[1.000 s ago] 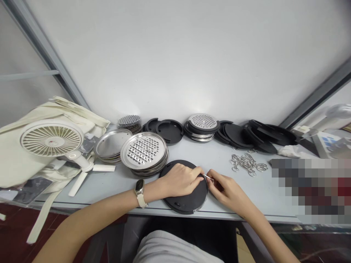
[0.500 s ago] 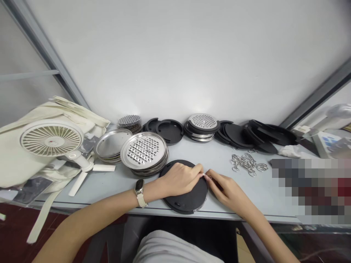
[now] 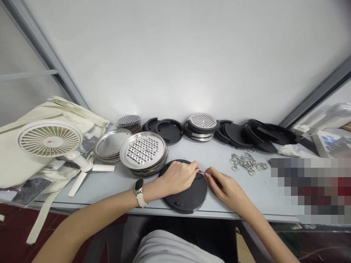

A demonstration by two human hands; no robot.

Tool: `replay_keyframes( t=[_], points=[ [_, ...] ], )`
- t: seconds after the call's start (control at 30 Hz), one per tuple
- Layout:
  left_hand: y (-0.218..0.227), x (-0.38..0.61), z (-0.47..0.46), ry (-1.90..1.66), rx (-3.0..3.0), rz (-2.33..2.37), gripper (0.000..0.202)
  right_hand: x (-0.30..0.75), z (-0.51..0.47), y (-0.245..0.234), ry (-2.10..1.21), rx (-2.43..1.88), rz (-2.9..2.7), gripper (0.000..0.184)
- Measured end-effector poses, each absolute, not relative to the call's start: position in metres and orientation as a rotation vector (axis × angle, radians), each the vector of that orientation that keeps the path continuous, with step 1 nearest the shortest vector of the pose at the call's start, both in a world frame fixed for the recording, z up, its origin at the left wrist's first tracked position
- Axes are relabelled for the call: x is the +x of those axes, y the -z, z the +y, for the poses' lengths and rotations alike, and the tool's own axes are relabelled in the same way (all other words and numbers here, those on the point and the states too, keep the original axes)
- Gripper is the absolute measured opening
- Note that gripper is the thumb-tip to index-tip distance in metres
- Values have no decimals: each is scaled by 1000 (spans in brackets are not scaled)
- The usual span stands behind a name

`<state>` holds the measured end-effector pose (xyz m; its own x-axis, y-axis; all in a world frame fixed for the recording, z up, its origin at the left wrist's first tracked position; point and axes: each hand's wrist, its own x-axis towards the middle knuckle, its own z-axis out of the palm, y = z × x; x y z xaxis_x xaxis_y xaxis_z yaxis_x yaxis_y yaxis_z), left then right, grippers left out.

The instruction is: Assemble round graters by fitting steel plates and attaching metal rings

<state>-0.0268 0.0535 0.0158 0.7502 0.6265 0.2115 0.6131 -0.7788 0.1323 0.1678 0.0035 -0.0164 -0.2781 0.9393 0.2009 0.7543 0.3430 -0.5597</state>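
Note:
A round black disc (image 3: 190, 199) lies flat near the table's front edge, with a bright metal rim showing along its lower right side. My left hand (image 3: 178, 177), wearing a watch, rests over the disc with curled fingers pinching at its upper right edge. From the right, my right hand (image 3: 225, 186) pinches with thumb and forefinger. A thin shiny metal wire clip (image 3: 201, 172) bridges the fingertips of both hands; its ends are hidden. Several similar wire clips (image 3: 248, 162) lie in a loose pile to the right.
To the left stand stacked metal grater discs (image 3: 144, 150) and plain metal discs (image 3: 112, 142). Black round holders (image 3: 170, 130) and another perforated disc stack (image 3: 203, 122) line the wall. A white fan (image 3: 51, 140) and cream bag (image 3: 16, 146) occupy the far left.
My left fingertips have drawn slightly left, away from my right fingertips. More of the metal wire clip shows between them. The disc has stayed in place.

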Motion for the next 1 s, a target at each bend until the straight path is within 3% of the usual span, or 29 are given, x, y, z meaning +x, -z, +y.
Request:
replay_keyframes(
  t=[0.33, 0.67, 1.0],
  points=[
    [-16, -25, 53, -508, 2847, 932, 23, 168, 4, 17, -513, -1436, -2124, 23],
    [-14, -27, 53, -419, 2853, 921, 30, 168, 5, 15, -504, -1368, -2123, 26],
    [-14, -27, 53, -410, 2862, 862, 26, 168, 4, 14, -461, -1364, -2151, 17]
  ],
)
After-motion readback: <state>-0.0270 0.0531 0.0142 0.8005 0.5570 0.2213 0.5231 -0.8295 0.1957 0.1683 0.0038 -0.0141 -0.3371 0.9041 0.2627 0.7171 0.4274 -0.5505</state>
